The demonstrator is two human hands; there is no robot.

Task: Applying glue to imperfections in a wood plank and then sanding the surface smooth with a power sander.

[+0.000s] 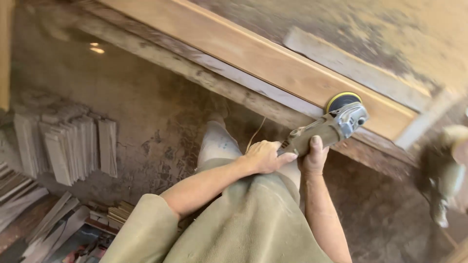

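While both hands' fingers wrap it, dusty grey angle grinder (pixel 321 131), yellow-rimmed disc against wooden plank (pixel 273 63).

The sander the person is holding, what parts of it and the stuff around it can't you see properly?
Head view:
- Sander: the disc's underside is hidden against the long wooden board.
- Its cord: too thin to follow.
- Left hand and right hand: palms hidden, wrapped round the sander's body.
- Object at the right edge: blurred and cut off.
- Stacked wood pieces: too blurred to count.
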